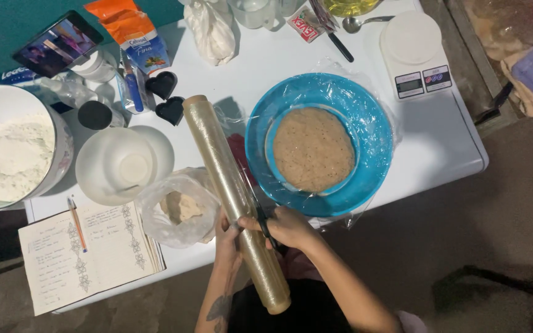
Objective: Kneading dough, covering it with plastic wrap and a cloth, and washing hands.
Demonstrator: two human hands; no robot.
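Observation:
A long roll of clear cling film lies slanted across the white table, its near end reaching past the table's front edge. My left hand grips the roll from the left side. My right hand holds a thin dark tool, knife or scissors I cannot tell, against the film beside the roll. To the right stands a blue bowl with a flat round of brown dough in it. A sheet of film covers the bowl.
A white bowl of flour and a white bowl with nothing in it stand at the left. A plastic bag with a dough lump, an open notebook with a pencil, a phone, heart-shaped cutters and a kitchen scale crowd the table.

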